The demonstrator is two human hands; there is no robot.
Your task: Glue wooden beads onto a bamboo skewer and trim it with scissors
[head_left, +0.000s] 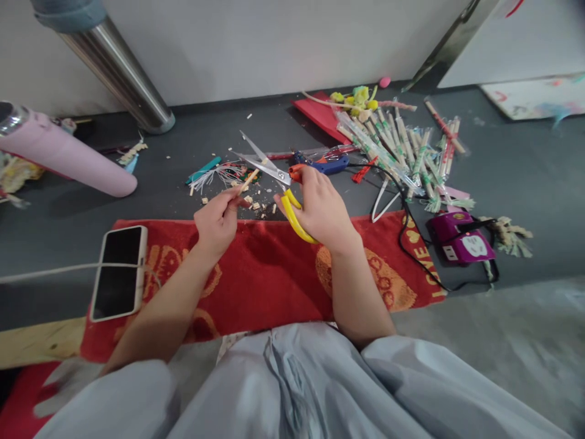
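My right hand (325, 208) grips a pair of scissors (278, 173) with yellow and orange handles. Their blades are spread and point to the upper left. Between finger and thumb of my left hand (216, 221) is a thin pale wooden stick (249, 181), whose upper end lies close to the blades; whether they touch I cannot tell. Small wood chips (249, 199) are scattered on the dark table below. Just behind lie a bundle of white strands (220, 177) and a teal stick (204, 170). A blue glue gun (329, 164) rests beyond my right hand.
A red towel (274, 268) covers the front edge, with a white-framed phone (119, 271) and its cable at left. Two bottles, pink (77, 152) and steel (123, 73), stand at back left. Wrapped sticks (402, 143) pile at right, near a purple power box (461, 238) and black cord.
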